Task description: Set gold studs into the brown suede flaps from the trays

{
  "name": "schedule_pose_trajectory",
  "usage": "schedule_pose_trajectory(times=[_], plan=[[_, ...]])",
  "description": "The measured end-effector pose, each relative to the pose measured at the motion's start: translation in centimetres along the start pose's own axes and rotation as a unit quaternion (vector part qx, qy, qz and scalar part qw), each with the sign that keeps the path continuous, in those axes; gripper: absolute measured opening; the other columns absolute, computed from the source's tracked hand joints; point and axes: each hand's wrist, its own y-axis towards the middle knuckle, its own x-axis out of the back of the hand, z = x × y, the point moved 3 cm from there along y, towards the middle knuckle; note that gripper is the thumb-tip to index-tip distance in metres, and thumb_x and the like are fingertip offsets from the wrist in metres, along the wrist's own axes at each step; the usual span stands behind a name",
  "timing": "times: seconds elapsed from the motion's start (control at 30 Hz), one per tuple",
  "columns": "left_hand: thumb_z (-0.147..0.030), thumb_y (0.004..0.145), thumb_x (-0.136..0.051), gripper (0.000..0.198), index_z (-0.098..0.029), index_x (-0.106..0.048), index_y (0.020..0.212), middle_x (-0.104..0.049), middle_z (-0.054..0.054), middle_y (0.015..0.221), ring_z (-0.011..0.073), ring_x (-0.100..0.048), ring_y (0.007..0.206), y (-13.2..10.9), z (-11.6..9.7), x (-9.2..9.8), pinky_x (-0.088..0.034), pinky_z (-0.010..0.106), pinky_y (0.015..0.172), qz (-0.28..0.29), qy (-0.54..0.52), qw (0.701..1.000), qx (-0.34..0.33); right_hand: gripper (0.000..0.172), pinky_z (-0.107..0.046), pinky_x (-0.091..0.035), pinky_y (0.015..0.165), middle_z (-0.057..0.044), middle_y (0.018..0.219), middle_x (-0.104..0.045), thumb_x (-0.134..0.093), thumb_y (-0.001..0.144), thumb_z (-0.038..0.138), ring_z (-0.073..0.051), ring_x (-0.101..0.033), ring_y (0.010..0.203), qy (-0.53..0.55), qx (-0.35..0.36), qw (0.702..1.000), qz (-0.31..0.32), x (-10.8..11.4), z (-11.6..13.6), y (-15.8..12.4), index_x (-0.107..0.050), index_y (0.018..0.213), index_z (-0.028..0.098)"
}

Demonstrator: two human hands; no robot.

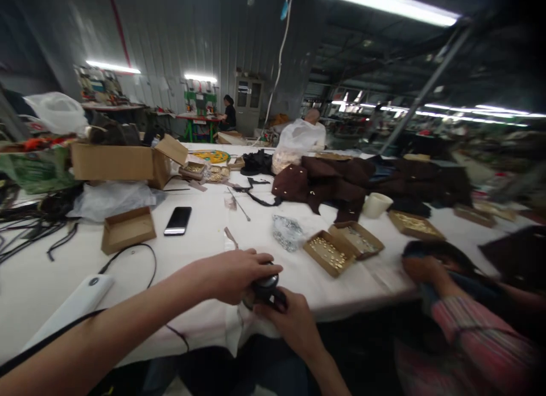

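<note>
My left hand reaches across the white table and curls over the top of a small dark device with a shiny round cap at the table's front edge. My right hand comes up from below the edge and grips the same device from underneath. Both hands are closed around it. I cannot make out what the device is. A thin metal tool lies just behind my left hand.
Small cardboard trays of gold studs, a foil packet, a white cup and dark brown garments lie to the right. A phone, open boxes, cables and a white power pack sit left. A co-worker in a striped sleeve bends low at the right.
</note>
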Motion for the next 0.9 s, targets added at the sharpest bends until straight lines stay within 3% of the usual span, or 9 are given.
schedule_pose_trajectory(times=[0.1,0.23,0.37,0.5,0.67,0.77,0.9], plan=[[-0.004,0.093,-0.071,0.084,-0.038,-0.053,0.167,-0.070,0.008,0.151,0.0303,-0.072,0.125,-0.2,1.1,0.0,-0.058,0.042,0.104,0.005,-0.068,0.998,0.002,0.039,-0.030,-0.035,0.066,0.002,0.074,-0.072,-0.099,0.077,0.048,-0.018,-0.057,0.070,-0.032,-0.015,0.998,-0.045,0.3,1.0,-0.7,-0.072,0.090,0.023],[-0.018,0.087,-0.090,0.060,-0.030,-0.068,0.141,-0.071,0.005,0.125,0.0284,-0.069,0.114,0.5,1.3,0.0,-0.054,0.040,0.095,0.003,-0.090,0.995,0.037,0.045,-0.030,-0.036,0.070,0.000,0.086,-0.080,-0.101,0.078,0.049,-0.022,-0.068,0.078,-0.079,-0.005,0.992,-0.102,0.6,1.9,-1.7,-0.073,0.102,0.024],[-0.038,0.081,-0.100,0.054,-0.024,-0.068,0.123,-0.065,0.002,0.116,0.0239,-0.068,0.097,1.4,1.5,-0.3,-0.050,0.035,0.079,-0.012,-0.103,0.990,0.093,0.044,-0.031,-0.033,0.069,-0.003,0.087,-0.081,-0.098,0.084,0.058,-0.022,-0.067,0.076,-0.089,0.002,0.992,-0.090,0.8,2.5,-2.2,-0.073,0.098,0.024],[-0.047,0.079,-0.100,0.061,-0.022,-0.062,0.120,-0.065,0.002,0.114,0.0245,-0.068,0.089,1.8,1.4,-1.3,-0.044,0.036,0.070,-0.031,-0.090,0.984,0.149,0.048,-0.032,-0.027,0.066,-0.003,0.082,-0.079,-0.097,0.084,0.063,-0.021,-0.063,0.070,-0.132,-0.010,0.987,-0.092,0.6,2.3,-1.9,-0.070,0.094,0.024],[-0.079,0.085,-0.090,0.072,-0.021,-0.056,0.110,-0.067,0.005,0.107,0.0313,-0.073,0.088,1.7,0.2,-2.6,-0.041,0.040,0.068,-0.064,0.018,0.973,0.219,0.045,-0.032,-0.027,0.067,-0.002,0.077,-0.077,-0.102,0.078,0.054,-0.021,-0.067,0.072,-0.142,-0.013,0.983,-0.113,-0.2,1.5,-1.6,-0.069,0.086,0.024],[-0.092,0.095,-0.070,0.074,-0.021,-0.056,0.109,-0.068,0.009,0.105,0.0342,-0.074,0.087,1.6,-0.8,-2.7,-0.038,0.042,0.067,-0.103,0.078,0.955,0.266,0.038,-0.031,-0.032,0.069,-0.002,0.075,-0.077,-0.100,0.081,0.049,-0.022,-0.069,0.071,-0.125,0.005,0.986,-0.111,-0.4,1.4,-1.4,-0.072,0.085,0.024],[-0.100,0.096,-0.057,0.078,-0.022,-0.056,0.109,-0.072,0.011,0.103,0.0358,-0.073,0.083,1.6,-1.2,-1.8,-0.031,0.042,0.066,-0.151,0.053,0.925,0.345,0.043,-0.031,-0.033,0.068,-0.003,0.077,-0.079,-0.104,0.078,0.052,-0.022,-0.069,0.072,-0.122,0.007,0.985,-0.121,-0.4,1.6,-1.3,-0.076,0.090,0.022]])
